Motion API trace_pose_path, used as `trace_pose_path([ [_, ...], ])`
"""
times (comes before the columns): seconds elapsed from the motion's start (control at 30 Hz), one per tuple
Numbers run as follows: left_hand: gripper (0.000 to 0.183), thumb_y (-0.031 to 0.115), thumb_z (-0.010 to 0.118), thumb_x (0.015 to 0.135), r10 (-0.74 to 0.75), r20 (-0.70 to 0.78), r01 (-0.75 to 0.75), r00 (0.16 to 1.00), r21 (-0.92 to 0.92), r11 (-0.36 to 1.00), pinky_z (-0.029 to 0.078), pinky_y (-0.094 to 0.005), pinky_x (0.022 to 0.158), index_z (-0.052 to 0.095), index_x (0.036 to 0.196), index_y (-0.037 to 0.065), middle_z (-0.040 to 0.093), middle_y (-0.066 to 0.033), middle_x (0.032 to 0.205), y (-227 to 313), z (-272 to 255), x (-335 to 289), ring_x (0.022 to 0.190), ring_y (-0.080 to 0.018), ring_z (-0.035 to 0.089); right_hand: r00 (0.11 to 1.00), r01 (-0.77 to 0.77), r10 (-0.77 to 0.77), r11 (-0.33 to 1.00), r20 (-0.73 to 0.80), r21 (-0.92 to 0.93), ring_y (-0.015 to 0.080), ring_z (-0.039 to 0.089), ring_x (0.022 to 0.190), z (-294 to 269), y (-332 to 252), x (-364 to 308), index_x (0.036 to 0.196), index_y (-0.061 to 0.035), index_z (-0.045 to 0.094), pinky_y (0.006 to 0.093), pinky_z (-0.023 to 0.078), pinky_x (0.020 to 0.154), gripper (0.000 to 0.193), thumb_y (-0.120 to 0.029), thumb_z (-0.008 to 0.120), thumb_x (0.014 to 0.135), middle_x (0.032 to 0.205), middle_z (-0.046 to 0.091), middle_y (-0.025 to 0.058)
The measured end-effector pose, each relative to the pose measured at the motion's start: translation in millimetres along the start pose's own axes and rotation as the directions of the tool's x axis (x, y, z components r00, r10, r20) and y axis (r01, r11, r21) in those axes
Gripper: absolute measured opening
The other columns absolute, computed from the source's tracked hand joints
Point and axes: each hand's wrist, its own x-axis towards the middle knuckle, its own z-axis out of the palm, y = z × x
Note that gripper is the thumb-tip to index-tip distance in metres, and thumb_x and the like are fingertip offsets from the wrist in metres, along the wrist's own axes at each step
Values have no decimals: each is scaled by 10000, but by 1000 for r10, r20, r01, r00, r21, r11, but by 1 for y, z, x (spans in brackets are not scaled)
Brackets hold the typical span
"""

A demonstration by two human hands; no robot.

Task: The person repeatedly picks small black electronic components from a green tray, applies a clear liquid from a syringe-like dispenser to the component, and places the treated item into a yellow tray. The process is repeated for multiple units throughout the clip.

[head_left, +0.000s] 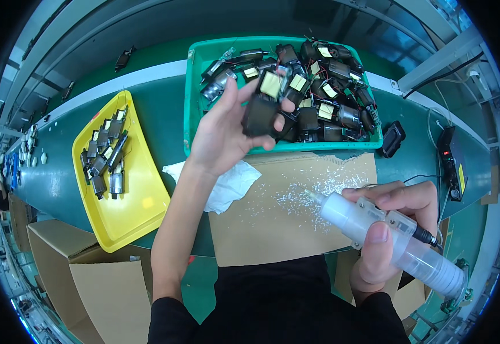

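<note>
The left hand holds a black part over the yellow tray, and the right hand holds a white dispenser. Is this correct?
Not quite. In the head view the left hand holds the black part over the green tray, not the yellow tray. The right hand does hold the white dispenser.

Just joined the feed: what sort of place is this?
Likely a factory assembly line: a green conveyor belt, a green bin of small motor parts, and a glue dispenser in the right hand.

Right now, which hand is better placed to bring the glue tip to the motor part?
The right hand: it grips the white dispensing syringe, nozzle aimed left over the cardboard sheet. The left hand is occupied holding the black motor part above the green bin.
</note>
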Motion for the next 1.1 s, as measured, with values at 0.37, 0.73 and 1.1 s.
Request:
trace_pose_path([
  [0.37, 660, 486, 497, 877, -87, 309, 73, 947, 59, 996, 416, -274, 621, 356, 1270, -24, 527, -155, 1024, -23, 4, -15, 795, -180, 525, 969, -166, 147, 983, -200, -80, 236, 614, 642, 23, -13, 3, 852, -33, 385, 313, 488, 656, 470, -420, 636, 762, 685, 583, 189],
  [0.73, 735, 479, 736, 664, -147, 140, 118, 979, 197, 973, 397, -248, 651, 468, 1101, -48, 552, -107, 839, -24, 17, -27, 740, -165, 547, 996, -72, 76, 994, 37, -87, 227, 641, 699, 16, 0, -1, 890, -16, 381, 270, 498, 649, 398, -304, 640, 800, 761, 614, 228],
  [1.1, 741, 430, 767, 651, -167, 122, 141, 978, 194, 971, 403, -237, 686, 462, 1121, -55, 563, -118, 890, -22, 19, -27, 791, -154, 545, 968, 56, -29, 993, 249, -102, 225, 647, 711, 7, 3, 10, 896, 30, 358, 268, 506, 648, 285, -128, 573, 797, 776, 601, 236],
])
